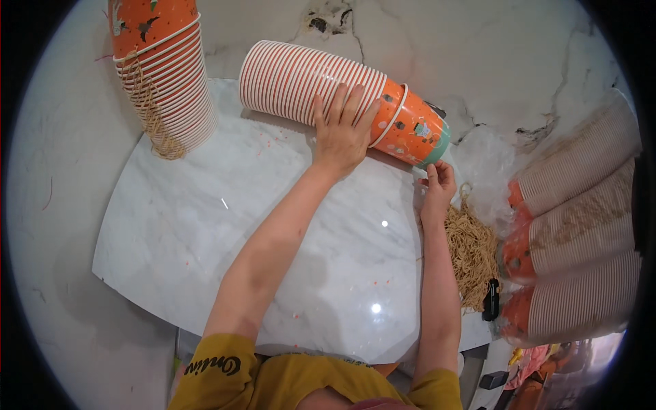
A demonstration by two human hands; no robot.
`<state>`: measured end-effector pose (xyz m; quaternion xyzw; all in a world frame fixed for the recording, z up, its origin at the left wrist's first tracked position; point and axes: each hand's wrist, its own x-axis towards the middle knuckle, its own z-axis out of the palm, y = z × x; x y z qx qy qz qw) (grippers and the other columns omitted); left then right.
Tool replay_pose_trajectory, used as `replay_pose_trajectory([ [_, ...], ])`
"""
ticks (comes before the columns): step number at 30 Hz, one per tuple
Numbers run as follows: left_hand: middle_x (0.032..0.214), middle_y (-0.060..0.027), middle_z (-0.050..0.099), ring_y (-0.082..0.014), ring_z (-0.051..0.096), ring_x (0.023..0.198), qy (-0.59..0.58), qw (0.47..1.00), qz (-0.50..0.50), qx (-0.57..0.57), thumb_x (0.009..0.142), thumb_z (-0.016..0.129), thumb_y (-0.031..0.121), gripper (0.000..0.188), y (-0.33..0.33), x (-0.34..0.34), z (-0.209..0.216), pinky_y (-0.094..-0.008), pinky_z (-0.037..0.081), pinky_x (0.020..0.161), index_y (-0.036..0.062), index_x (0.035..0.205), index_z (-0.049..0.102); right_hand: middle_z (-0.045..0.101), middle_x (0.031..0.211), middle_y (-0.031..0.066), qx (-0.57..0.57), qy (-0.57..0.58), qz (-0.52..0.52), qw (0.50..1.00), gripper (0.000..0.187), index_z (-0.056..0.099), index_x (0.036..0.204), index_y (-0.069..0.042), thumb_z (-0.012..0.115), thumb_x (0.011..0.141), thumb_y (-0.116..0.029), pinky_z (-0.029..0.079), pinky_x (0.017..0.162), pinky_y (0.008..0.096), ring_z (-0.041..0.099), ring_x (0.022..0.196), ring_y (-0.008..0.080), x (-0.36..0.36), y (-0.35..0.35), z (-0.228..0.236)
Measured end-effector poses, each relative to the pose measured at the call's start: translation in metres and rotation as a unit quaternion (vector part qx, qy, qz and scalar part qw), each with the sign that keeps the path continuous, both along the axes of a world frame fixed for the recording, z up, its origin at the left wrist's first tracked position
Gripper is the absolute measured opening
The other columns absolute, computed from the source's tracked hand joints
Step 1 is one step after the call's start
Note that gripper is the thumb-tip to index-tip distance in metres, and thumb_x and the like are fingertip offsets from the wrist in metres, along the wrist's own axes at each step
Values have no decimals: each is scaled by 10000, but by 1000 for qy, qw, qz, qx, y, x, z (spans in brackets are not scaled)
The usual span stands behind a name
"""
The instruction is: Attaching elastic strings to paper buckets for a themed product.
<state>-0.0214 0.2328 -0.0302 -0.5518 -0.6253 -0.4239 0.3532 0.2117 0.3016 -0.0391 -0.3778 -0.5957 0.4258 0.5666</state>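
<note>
Cup stack (294, 75) lies under my spread left grip (340, 140), its green end (439, 146) beside my curled right grip (439, 186), whether pinching I cannot tell; I judge this steadying, the next move wanting even pressure.

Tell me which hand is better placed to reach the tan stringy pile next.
Probably the right hand: it is at the base end of the lying cup stack, near the tan stringy pile. The left hand lies spread across the stack, farther away.
</note>
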Motion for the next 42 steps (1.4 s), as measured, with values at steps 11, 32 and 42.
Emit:
replay_pose_trajectory([
  [11,1644,-100,284,-334,169,1555,-30,993,-92,-66,821,729,214,767,-6,-5,3,-632,60,1233,218,1533,443,666,982,6,-47,94,-70,992,110,660,1083,-36,658,980,-74,537,682,253,623,877,85,12,12,11],
  [32,1667,-176,217,-390,142,1557,28,996,-62,-64,802,790,243,815,1,-11,-5,-638,82,1222,263,1538,441,647,1161,109,143,258,-113,949,200,609,1166,31,624,980,-40,506,964,367,618,1074,203,85,1,127],
  [42,1660,-137,271,-351,160,1566,44,996,-8,-78,910,622,309,660,7,-10,-8,-623,121,1237,209,1537,447,657,1230,72,-245,286,254,891,302,619,1203,-18,651,925,-131,435,1064,425,573,1173,218,31,-52,45],
])
